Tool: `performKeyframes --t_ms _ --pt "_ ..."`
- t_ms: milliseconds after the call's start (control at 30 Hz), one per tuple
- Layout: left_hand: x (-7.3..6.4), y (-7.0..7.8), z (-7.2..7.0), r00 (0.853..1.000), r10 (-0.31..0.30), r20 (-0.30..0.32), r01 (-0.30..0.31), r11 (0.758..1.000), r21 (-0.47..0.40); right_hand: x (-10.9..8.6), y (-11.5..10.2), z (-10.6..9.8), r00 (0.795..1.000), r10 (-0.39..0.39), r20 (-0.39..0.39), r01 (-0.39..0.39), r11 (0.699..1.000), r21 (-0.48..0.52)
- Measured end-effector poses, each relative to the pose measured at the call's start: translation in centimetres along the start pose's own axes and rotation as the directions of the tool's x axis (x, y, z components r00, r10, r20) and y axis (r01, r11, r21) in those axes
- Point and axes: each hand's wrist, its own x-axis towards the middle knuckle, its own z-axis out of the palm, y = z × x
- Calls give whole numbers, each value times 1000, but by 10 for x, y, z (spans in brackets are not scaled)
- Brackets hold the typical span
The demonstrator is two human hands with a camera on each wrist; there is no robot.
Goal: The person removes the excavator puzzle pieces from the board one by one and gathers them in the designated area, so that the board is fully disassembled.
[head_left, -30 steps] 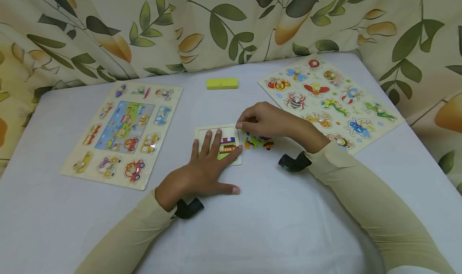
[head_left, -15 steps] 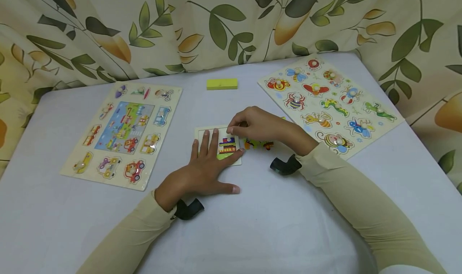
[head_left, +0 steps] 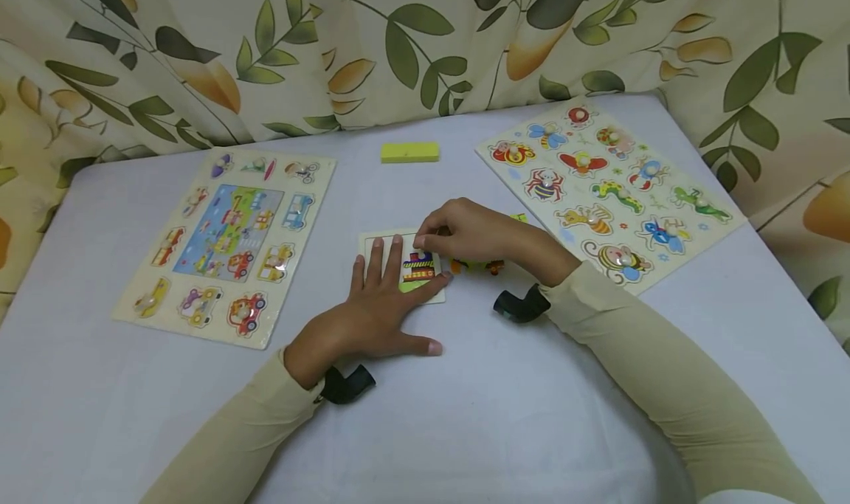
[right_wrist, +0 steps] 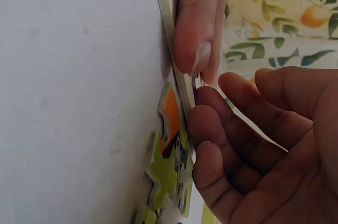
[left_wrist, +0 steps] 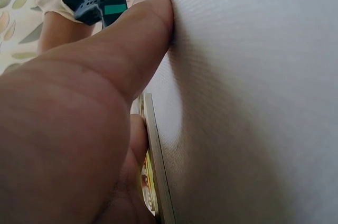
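My left hand (head_left: 375,323) lies spread over a small square puzzle board (head_left: 434,295), fingers straight, thumb on the cloth. Between its index finger and thumb shows a purple, yellow and red picture piece (head_left: 418,268) on the board. My right hand (head_left: 474,231) is at the board's upper right corner, fingers bent and thumb tip low over the board. I cannot tell whether it holds a piece. Loose jigsaw pieces (head_left: 478,266) lie beneath and beside it; in the right wrist view, orange and green pieces (right_wrist: 165,174) sit by the board's edge.
A vehicle peg puzzle board (head_left: 219,246) lies at the left. An insect peg puzzle board (head_left: 611,187) lies at the right, close to my right forearm. Behind the small board is a yellow block (head_left: 409,152). A leaf-patterned curtain (head_left: 425,39) hangs along the table's back edge.
My right hand has moved left and slightly nearer, from above the loose pieces to the small board's upper right corner. The left hand stays almost still on the board.
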Motion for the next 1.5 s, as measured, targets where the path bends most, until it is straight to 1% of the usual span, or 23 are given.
performKeyframes --t_ms 133,300,533,700,867,1067,1233,1500 --pt "0 0 0 1000 0 0 0 1000 9 2 -3 2 1000 -9 7 9 1000 -5" --pt "-1 1 -1 1000 0 1 0 1000 8 4 -4 3 1000 12 -3 -12 1000 -1" --pt "-2 1 -1 1000 3 -5 -3 1000 10 6 -6 3 1000 -4 -23 4 1000 -6" --pt "-2 1 -1 1000 10 -9 -10 1000 6 6 -7 4 1000 -22 -6 22 1000 -12" --pt "-2 1 -1 1000 16 -12 -16 1000 2 7 -7 6 999 -42 6 41 999 6" --pt "-3 1 -1 1000 14 -9 -14 1000 -2 7 -7 7 999 -37 20 37 999 1" --pt "-3 1 -2 1000 14 -7 -14 1000 -4 7 -8 6 998 -41 44 40 999 26" --pt "-3 1 -1 1000 20 -19 -20 1000 6 7 -7 5 998 -43 49 40 998 50"
